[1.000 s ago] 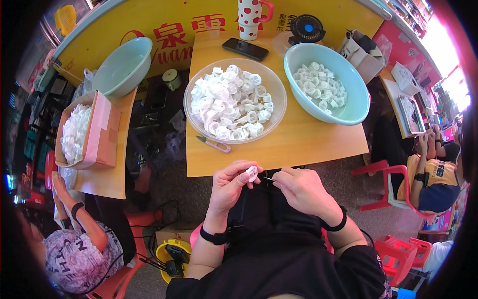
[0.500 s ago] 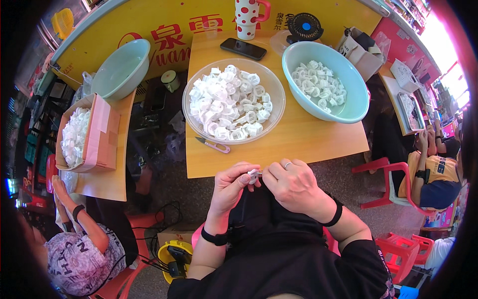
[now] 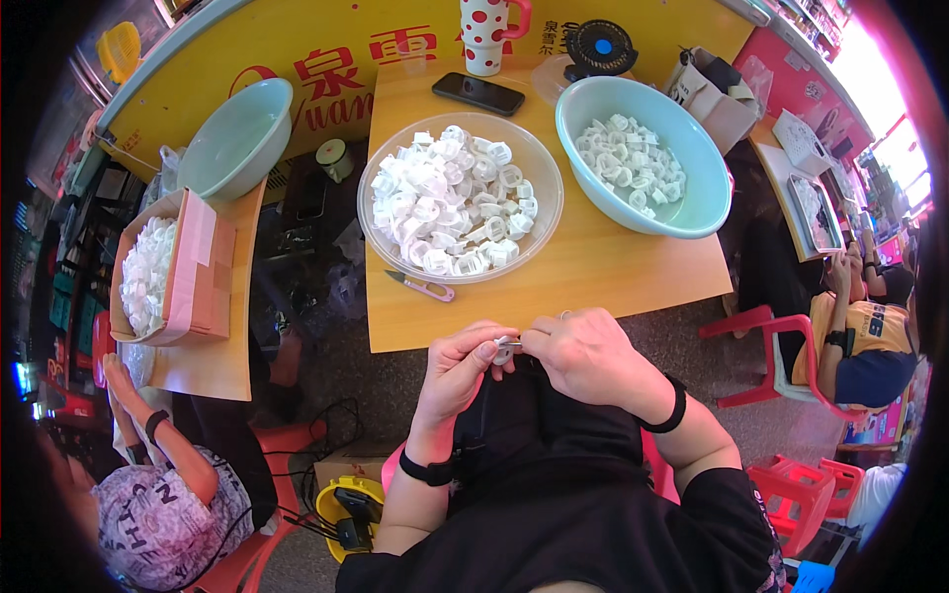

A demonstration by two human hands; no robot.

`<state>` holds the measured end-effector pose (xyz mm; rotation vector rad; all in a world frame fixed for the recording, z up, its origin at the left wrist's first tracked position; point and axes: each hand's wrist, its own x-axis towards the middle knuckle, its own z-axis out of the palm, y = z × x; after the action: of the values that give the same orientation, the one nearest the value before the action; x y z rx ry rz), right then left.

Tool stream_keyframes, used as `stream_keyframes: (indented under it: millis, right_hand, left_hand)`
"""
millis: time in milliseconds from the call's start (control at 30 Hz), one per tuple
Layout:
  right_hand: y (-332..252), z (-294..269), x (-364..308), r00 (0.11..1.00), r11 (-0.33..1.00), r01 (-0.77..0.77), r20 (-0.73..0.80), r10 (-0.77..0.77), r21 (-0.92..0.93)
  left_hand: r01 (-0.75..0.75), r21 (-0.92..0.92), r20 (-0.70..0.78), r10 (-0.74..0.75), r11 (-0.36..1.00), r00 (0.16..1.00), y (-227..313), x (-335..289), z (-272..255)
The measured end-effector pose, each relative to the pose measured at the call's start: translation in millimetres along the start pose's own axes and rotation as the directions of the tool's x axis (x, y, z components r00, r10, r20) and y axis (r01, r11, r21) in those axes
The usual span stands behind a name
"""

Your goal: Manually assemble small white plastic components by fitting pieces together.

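Over my lap, just off the table's near edge, my left hand pinches a small white plastic part between thumb and fingers. My right hand is closed on a thin metal tool, whose tip meets the white part; most of the tool is hidden in the fist. Similar white parts are heaped in a clear round bowl ahead of me. More white pieces lie in a light blue basin to its right.
Small pink-handled snips lie near the wooden table's front edge. Behind the bowls are a black phone, a dotted tumbler and a fan. A carton of white parts stands left, beside a seated person.
My right hand has rolled over at the wrist, its knuckles turning away, while the tool stays at the white part. My left hand keeps its pinch. The view has shifted slightly.
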<state>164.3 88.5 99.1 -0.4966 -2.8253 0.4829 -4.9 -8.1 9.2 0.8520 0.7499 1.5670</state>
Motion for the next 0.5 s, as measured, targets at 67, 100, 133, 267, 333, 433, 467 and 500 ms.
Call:
stream_keyframes:
  millis: [67, 100, 133, 267, 333, 433, 467, 500]
  right_hand:
    - [1.2, 1.3, -0.3, 1.0, 1.0, -0.001, 0.0, 0.001, 0.021]
    - [1.5, 1.9, -0.5, 1.0, 1.0, -0.004, -0.005, 0.004, 0.027]
    - [1.9, 2.6, -0.7, 1.0, 0.999, -0.007, -0.011, 0.007, 0.034]
    - [4.6, 3.5, -1.9, 1.0, 0.999, 0.005, -0.031, -0.004, 0.049]
    - [4.5, 3.7, -1.7, 1.0, 0.998, 0.0, -0.031, 0.003, 0.064]
    - [6.1, 5.4, -3.1, 1.0, 0.998, -0.004, -0.027, 0.006, 0.067]
    - [5.1, 5.1, -3.6, 1.0, 0.998, -0.005, -0.028, 0.007, 0.067]
    - [2.9, 4.5, -4.1, 0.999, 1.0, -0.008, -0.041, 0.009, 0.027]
  left_hand:
    - [0.001, 0.004, 0.001, -0.001, 1.0, 1.0, 0.5, -0.1, 0.1]
    - [0.005, 0.011, -0.001, -0.005, 1.0, 1.0, 1.0, -0.3, 0.4]
    - [0.009, 0.019, -0.003, -0.009, 1.0, 1.0, 1.2, -0.5, 0.5]
    - [0.014, 0.019, 0.006, -0.014, 1.0, 1.0, 0.8, 0.0, 0.6]
    - [0.005, 0.02, 0.008, -0.005, 1.0, 1.0, 0.3, -0.7, 0.2]
    - [0.01, 0.028, 0.014, -0.01, 1.0, 1.0, 0.1, -0.8, -0.1]
    - [0.011, 0.028, 0.015, -0.011, 1.0, 1.0, 0.0, -0.5, 0.0]
    - [0.001, 0.021, 0.018, -0.001, 1.0, 1.0, 0.1, -0.1, 0.2]
